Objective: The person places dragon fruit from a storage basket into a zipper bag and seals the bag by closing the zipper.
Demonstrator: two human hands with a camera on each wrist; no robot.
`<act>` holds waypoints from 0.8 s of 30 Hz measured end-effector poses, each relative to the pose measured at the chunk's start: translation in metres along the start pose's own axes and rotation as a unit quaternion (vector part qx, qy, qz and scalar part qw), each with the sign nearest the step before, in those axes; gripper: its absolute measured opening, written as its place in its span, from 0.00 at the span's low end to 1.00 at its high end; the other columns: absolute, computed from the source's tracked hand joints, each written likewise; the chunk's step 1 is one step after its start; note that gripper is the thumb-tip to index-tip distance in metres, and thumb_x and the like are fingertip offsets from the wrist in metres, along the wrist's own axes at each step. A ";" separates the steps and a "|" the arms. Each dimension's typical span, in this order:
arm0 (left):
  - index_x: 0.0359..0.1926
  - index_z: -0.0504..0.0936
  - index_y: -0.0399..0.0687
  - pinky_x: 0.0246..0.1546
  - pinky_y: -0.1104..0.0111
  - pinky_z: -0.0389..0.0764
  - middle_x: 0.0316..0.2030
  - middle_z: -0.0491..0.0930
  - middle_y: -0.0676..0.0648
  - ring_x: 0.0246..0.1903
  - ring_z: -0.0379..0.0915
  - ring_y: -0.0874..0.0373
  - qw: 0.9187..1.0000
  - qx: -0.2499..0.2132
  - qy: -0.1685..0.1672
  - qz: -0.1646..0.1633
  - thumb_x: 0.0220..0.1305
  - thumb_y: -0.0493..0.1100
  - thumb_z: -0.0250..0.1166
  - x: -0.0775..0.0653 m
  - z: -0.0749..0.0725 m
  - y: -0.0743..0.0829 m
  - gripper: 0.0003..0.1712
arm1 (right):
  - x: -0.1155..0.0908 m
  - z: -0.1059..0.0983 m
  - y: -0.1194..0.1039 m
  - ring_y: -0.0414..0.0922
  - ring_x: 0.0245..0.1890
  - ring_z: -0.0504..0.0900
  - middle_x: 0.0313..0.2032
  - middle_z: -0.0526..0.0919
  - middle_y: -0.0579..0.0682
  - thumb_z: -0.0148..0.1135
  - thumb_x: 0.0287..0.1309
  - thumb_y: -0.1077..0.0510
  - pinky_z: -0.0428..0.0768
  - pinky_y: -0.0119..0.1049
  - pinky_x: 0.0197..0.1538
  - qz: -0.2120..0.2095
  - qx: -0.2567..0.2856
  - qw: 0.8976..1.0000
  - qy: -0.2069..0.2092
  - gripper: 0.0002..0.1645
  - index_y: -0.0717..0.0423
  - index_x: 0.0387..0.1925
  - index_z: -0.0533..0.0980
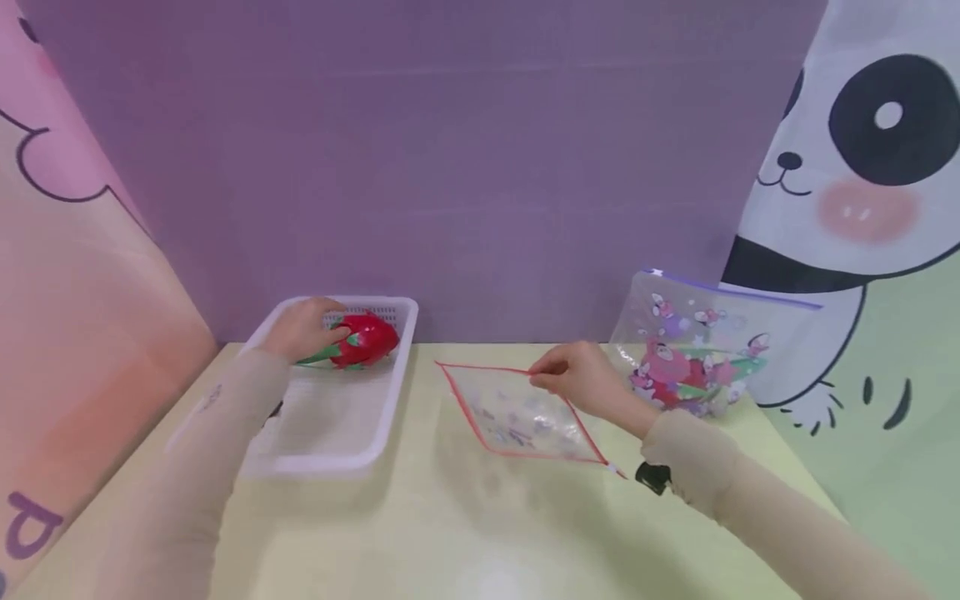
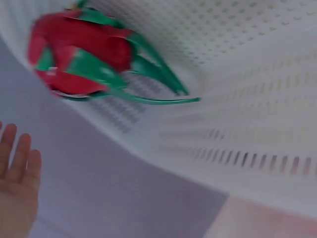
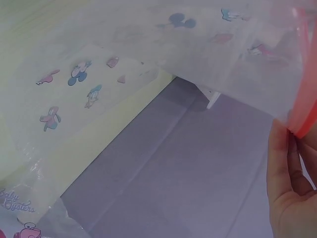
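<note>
Pale table (image 1: 465, 533), purple wall (image 1: 465, 167); right grip (image 1: 588, 381) pinches red-edged bag (image 1: 517, 414) (left grip (image 1: 303, 327) wide).

You have room over the tabletop (image 1: 360, 542) between the white basket (image 1: 392, 396) and the red-edged bag (image 1: 525, 412); the purple wall (image 1: 480, 167) blocks you behind.

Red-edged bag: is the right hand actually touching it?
Touching. The right wrist view shows it: the right hand pinches the red-edged bag at its red edge, with no gap between skin and edge.
</note>
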State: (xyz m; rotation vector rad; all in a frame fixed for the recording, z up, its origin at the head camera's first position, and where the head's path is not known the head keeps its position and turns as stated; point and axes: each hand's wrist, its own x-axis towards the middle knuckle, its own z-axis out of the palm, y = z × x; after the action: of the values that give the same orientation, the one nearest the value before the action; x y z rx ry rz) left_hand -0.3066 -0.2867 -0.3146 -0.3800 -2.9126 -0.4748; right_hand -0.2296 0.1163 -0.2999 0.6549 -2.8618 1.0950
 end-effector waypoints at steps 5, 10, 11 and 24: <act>0.65 0.62 0.40 0.57 0.44 0.65 0.61 0.65 0.34 0.59 0.60 0.36 0.994 -0.048 -0.047 -0.083 0.55 0.54 0.63 0.014 0.028 -0.032 0.40 | -0.001 0.004 -0.006 0.38 0.27 0.79 0.30 0.84 0.46 0.64 0.52 0.58 0.78 0.31 0.30 -0.019 -0.003 1.000 -0.007 0.06 0.53 0.33 0.83; 0.67 0.54 0.39 0.54 0.44 0.69 0.60 0.62 0.31 0.58 0.59 0.35 0.989 -0.093 -0.044 -0.107 0.51 0.58 0.66 0.020 0.065 -0.048 0.50 | -0.001 0.004 -0.011 0.37 0.27 0.78 0.30 0.85 0.45 0.65 0.52 0.60 0.78 0.30 0.29 -0.032 -0.008 0.999 -0.003 0.05 0.53 0.33 0.84; 0.67 0.53 0.39 0.53 0.44 0.70 0.59 0.62 0.31 0.58 0.60 0.35 0.989 -0.099 -0.039 -0.107 0.50 0.59 0.66 0.022 0.071 -0.049 0.52 | -0.001 0.003 -0.012 0.37 0.26 0.78 0.30 0.85 0.45 0.65 0.51 0.60 0.78 0.30 0.29 -0.032 -0.010 0.999 -0.002 0.05 0.53 0.32 0.84; 0.67 0.50 0.41 0.55 0.41 0.65 0.60 0.58 0.32 0.59 0.57 0.34 0.994 -0.088 -0.009 -0.057 0.33 0.53 0.77 0.044 0.096 -0.053 0.63 | -0.003 -0.003 -0.010 0.36 0.27 0.76 0.28 0.84 0.44 0.65 0.50 0.62 0.77 0.28 0.29 -0.026 -0.038 0.999 0.017 0.05 0.53 0.31 0.84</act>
State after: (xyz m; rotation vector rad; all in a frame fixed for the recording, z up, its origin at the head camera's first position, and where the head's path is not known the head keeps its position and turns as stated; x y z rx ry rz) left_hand -0.3748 -0.2942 -0.4106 -0.2414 -2.9289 -0.7533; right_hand -0.2232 0.1128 -0.2923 0.6963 -2.8238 0.9768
